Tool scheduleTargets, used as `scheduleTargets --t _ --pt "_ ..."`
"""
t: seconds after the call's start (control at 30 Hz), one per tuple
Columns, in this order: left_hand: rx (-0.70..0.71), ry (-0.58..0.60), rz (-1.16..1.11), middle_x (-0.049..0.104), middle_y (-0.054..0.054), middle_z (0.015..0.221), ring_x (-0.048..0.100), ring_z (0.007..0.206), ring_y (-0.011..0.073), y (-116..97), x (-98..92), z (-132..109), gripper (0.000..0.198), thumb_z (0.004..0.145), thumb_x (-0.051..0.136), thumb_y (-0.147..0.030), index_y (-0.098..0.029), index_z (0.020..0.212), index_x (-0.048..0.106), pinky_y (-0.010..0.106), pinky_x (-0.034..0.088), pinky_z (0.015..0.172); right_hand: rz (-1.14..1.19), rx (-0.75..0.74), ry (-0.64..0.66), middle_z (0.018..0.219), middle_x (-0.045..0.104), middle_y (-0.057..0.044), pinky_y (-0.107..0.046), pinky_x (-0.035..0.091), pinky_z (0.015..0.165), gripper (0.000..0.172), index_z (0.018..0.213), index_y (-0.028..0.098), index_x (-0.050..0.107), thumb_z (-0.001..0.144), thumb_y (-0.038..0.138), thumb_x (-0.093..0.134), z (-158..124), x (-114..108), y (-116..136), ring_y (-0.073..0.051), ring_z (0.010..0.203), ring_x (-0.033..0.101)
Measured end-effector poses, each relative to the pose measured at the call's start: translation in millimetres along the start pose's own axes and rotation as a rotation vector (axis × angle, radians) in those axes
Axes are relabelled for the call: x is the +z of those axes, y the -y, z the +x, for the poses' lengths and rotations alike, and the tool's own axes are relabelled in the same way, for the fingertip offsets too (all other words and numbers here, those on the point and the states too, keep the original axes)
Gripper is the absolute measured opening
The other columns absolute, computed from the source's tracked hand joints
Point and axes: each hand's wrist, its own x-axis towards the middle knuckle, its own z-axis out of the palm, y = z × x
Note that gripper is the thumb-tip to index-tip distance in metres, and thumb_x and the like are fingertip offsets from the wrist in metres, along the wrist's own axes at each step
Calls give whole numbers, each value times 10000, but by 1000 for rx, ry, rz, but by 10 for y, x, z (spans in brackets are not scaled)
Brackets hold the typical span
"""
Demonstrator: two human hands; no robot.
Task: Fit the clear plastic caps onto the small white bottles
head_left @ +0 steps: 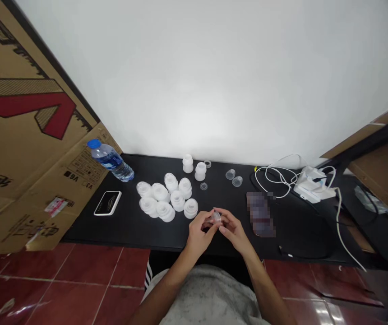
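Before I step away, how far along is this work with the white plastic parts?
Done, it seems: a cluster of white plastic parts sits grouped on the black table. In hand: a small clear plastic piece, held by the left hand and right hand. Left: two white parts, two clear cups and two clear rings stand apart. I cannot tell whether anything is assembled.

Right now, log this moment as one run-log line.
left hand: holds clear plastic cup | right hand: holds same cup | nearby: white plastic fittings on black tabletop
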Motion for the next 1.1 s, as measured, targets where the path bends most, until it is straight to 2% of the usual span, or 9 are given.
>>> scheduleTargets --t 0.13,0.2,0.27,0.47,0.63,0.8,0.9,1.0,1.1 --pt "4 7 35 765 77 1032 778 884 194 -6 -27 70 366 960 831 -390 -203 1271 790 287 702 738 -122 6 -24 1453 737 -120 -466 519 1140 721 1653 322 485 1015 459 792 -45 36 -46 -309 1329 696" --pt "16 30 45 755 76 1030 771 893 195 -7 -29 102 378 968 821 -382 -215 1305 787 287 699 730 -75 3 -26 1485 719 -123 -484 498 1168 836 1720 336 368 1014 466 796 -54 44 -54 -308 1366 677" --pt "22 44 43 750 73 1038 771 892 193 -4 -20 108 380 958 832 -380 -219 1299 786 289 700 730 30 -6 -23 1438 747 -114 -500 467 1205 875 1740 337 314 1019 486 787 -44 37 -44 -295 1361 684" --pt "1 55 34 769 79 1075 793 915 207 4 -8 26 345 932 859 -372 -209 1225 779 305 707 769 228 11 10 1200 832 -112 -503 546 1110 679 1518 270 603 956 576 831 4 -7 35 -313 1196 779" --pt "-1 99 22 778 87 1095 798 926 211 -24 -35 37 375 938 853 -369 -214 1272 782 302 703 764 225 28 44 1304 806 -122 -506 506 1164 744 1591 292 538 961 544 843 -19 -8 69 -309 1288 744" --pt "18 166 31 810 93 1056 792 878 195 -69 -61 37 350 930 863 -370 -203 1232 806 285 682 755 291 0 45 1148 834 -101 -460 574 1054 665 1512 257 614 958 546 843 -27 -45 17 -295 1131 800" --pt "17 156 13 822 99 1058 796 885 196 -98 -82 44 347 935 859 -367 -203 1237 811 279 675 753 322 9 57 1181 832 -105 -463 557 1078 699 1515 260 611 936 559 862 -32 -53 10 -302 1163 792" --pt "50 165 25 820 97 1047 795 885 203 -114 -91 54 363 920 873 -360 -205 1242 812 284 671 745 327 34 25 1153 830 -79 -440 559 1071 677 1498 278 628 920 509 892 -39 -28 20 -294 1178 788" --pt "67 107 80 822 105 1091 802 909 215 -107 -75 43 359 918 872 -335 -205 1241 786 303 676 763 340 70 -64 1111 839 -62 -433 583 1041 575 1443 292 666 930 417 896 -32 14 7 -271 1111 801"
